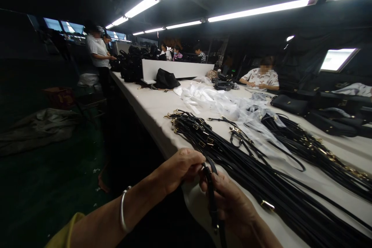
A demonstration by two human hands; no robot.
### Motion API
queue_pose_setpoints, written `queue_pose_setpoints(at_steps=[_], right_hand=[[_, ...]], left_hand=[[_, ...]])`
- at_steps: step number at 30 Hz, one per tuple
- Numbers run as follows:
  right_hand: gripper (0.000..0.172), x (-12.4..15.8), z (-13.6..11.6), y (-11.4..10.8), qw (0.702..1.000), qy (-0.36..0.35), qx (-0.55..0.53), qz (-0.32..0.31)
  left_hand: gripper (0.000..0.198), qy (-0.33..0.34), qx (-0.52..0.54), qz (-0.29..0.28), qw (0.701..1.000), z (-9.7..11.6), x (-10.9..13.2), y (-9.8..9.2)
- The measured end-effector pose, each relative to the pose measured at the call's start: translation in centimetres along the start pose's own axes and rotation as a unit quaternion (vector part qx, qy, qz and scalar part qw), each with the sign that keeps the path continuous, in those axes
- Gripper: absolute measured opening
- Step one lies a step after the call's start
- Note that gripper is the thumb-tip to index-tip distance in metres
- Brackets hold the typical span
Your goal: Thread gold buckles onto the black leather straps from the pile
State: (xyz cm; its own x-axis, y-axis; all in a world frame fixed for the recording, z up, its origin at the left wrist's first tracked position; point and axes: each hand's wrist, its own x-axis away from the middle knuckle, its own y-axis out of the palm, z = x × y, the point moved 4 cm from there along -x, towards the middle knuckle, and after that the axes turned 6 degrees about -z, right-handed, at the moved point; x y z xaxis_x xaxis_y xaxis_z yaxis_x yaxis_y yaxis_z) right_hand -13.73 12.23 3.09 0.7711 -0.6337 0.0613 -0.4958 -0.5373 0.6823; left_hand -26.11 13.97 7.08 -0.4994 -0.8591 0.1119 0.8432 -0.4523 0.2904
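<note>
My left hand (180, 168) is closed in a fist round the top of a black strap (211, 197) at the near edge of the white table (151, 108). My right hand (232, 205) is just right of it, fingers curled round the same strap, which hangs down between both hands. A silver bangle (123, 211) sits on my left wrist. Right beside my hands lies a big pile of black straps (232, 159) with gold buckles, spread across the table.
A second bundle of straps (316, 147) lies further right, with clear plastic bags (229, 102) behind. Black handbags (290, 104) stand at the right and far end. One person sits across the table (261, 77); another stands at the left (99, 56). Dark floor drops off left.
</note>
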Motion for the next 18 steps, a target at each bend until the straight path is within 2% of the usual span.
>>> queue_pose_setpoints(at_steps=[3,6,11,13,15,18], right_hand=[[0.037,-0.1,-0.4,0.1,0.999,-0.009,0.010,0.049],[0.042,-0.1,-0.3,-0.1,0.994,-0.009,0.017,0.110],[0.044,-0.4,1.1,-1.2,0.984,-0.014,0.026,0.176],[0.046,-0.8,1.5,-2.1,0.980,0.002,0.040,0.196],[0.050,-1.3,1.4,-3.2,0.975,0.030,0.090,0.202],[0.055,-1.5,-0.3,-4.8,0.949,0.009,0.241,0.203]], left_hand=[[0.037,0.000,0.084,0.008,0.996,-0.6,-0.2,0.0],[0.038,0.007,0.141,0.052,0.989,-1.6,-0.7,-0.5],[0.039,0.009,0.156,0.089,0.984,-4.0,-2.2,-0.8],[0.037,0.014,0.141,0.096,0.985,-4.3,-2.5,-1.5],[0.037,0.040,0.110,0.116,0.986,-3.4,-2.6,-3.2],[0.041,0.117,0.035,0.183,0.976,0.8,-2.0,-7.9]])
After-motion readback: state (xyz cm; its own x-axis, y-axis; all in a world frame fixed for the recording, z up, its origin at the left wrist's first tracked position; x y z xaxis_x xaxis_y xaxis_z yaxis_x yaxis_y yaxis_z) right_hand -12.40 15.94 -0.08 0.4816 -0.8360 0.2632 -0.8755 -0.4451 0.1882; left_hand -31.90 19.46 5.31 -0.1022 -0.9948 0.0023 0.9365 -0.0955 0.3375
